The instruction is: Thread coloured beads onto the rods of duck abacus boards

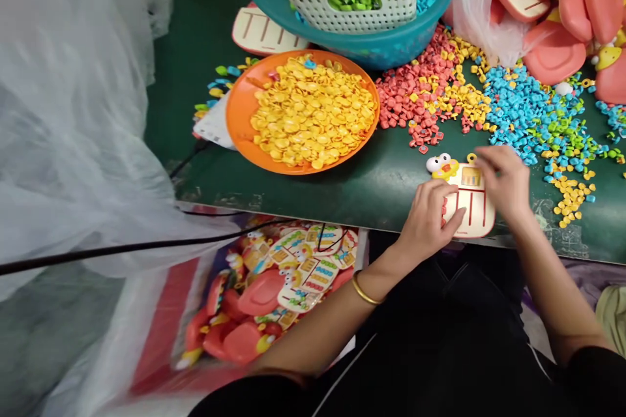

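Note:
A cream toy board (478, 218) with red grooves, a small picture panel and a yellow duck-like head (444, 168) with bulging white eyes lies at the table's near edge. My left hand (426, 218) grips its left side, with the thumb over the face. Red pieces show along that edge, partly under my fingers. Over the board's upper right corner, beside a yellow ring (471, 158), my right hand (506, 179) is closed with its fingertips together. Whatever it pinches, if anything, is hidden.
Piles of small red pieces (408, 94), blue pieces (518, 101) and yellow pieces (572, 199) lie beyond the board. An orange plate (239, 133) holds yellow pieces. Behind it stand a teal basin (362, 52) and white basket (313, 6). Finished-looking toys (303, 280) fill a low box; a cable (147, 247) crosses left.

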Tool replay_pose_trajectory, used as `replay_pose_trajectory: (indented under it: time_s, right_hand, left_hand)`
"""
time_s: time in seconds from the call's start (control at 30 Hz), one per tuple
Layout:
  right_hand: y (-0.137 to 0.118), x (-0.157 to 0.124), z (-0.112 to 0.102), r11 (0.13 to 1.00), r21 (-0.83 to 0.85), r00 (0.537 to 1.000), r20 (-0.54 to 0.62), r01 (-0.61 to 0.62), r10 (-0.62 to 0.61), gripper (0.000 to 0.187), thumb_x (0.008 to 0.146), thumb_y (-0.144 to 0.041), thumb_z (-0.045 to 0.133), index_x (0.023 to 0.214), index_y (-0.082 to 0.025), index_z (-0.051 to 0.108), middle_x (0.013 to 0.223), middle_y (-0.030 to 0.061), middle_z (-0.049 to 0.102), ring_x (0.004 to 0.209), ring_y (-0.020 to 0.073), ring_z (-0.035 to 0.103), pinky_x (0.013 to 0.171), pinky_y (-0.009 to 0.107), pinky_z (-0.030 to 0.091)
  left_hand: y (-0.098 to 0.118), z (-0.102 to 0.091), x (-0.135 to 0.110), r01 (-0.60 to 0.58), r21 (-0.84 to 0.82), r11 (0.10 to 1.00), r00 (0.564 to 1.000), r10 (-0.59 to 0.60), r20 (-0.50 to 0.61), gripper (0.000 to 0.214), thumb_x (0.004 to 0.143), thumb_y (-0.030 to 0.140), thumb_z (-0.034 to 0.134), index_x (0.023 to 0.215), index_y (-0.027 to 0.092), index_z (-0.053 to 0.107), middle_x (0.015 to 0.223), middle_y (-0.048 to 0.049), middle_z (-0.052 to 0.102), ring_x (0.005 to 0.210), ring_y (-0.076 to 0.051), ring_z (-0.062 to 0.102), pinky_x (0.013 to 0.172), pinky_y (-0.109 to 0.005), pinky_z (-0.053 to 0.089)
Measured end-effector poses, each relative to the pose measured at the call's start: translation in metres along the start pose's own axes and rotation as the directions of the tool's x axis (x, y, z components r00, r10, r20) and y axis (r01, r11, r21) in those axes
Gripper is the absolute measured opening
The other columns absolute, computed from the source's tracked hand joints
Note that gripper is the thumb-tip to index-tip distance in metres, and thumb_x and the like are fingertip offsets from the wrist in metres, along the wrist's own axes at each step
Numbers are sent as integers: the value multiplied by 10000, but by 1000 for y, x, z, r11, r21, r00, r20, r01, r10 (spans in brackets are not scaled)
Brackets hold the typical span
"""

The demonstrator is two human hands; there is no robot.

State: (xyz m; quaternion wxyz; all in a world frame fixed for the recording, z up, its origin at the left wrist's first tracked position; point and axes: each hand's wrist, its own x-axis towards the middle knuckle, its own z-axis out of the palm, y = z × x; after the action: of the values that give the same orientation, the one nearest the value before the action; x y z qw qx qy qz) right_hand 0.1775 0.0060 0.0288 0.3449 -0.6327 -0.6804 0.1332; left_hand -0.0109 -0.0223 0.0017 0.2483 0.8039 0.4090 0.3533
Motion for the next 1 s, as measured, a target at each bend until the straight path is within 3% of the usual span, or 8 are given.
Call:
replay_pose_trajectory:
  time_s: [0.1,0.17,0.27,0.37,0.5,0.67,0.8,1.0]
  right_hand:
    - [28,57,-4,986,-160,993,-114,-48,30,208,889,-239,551,970,-211,741,998,106,664,954,265,599,862,424,486]
    - [42,87,-1,976,-216,999,-29,9,-16,190,868,-212,559,900,-204,746,950,105,660,952,275,582,868,425,467]
    - [46,103,8,964,-259,989,145,62,-25,191,840,-155,556,819,-185,743,882,104,647,869,259,583,812,395,459]
    - [37,91,15,959,-266,975,220,101,-42,190,822,-127,566,854,-179,746,915,107,643,847,246,592,780,371,460]
    - [26,74,13,970,-206,973,215,131,-86,224,856,-138,537,911,-200,745,970,101,650,882,233,605,789,354,473]
    - [19,53,-13,1000,-6,1000,24,13,-13,139,860,-219,594,896,-214,728,953,73,680,874,214,619,801,362,497]
    - [10,15,-29,984,153,993,92,-88,75,113,862,-264,623,839,-222,726,874,41,700,835,197,632,778,353,508]
    - [5,-20,-16,996,-3,994,74,-84,84,202,904,-262,559,902,-220,756,927,73,676,938,229,615,854,385,502]
  left_hand:
    - [2,-2,2,-58,107,993,993,47,110,382,969,281,504,1344,242,561,1348,-120,563,1201,-277,518,982,-430,426]
    - [4,-3,3,-104,140,985,983,80,168,419,958,221,479,1360,290,574,1402,-81,569,1236,-288,498,986,-448,401]
    - [4,-2,3,-87,116,989,986,70,149,428,954,225,473,1370,236,575,1350,-85,622,1226,-282,513,990,-442,404]
    - [4,-1,2,-29,86,996,997,23,78,413,963,293,481,1340,158,582,1277,-123,641,1205,-280,529,987,-419,430]
    - [2,2,1,-11,56,998,1000,11,-1,387,945,308,519,1285,135,587,1220,-141,625,1174,-279,538,1017,-433,445]
    - [1,5,1,-6,50,999,998,9,-68,379,918,320,574,1240,120,571,1184,-153,595,1138,-285,532,1022,-460,458]
    - [1,6,0,-21,65,998,995,27,-94,378,912,315,585,1219,96,562,1166,-161,583,1124,-289,523,1007,-457,465]
    - [6,7,-2,12,79,997,995,-4,-98,370,902,325,590,1207,119,551,1163,-155,576,1117,-291,526,989,-467,476]
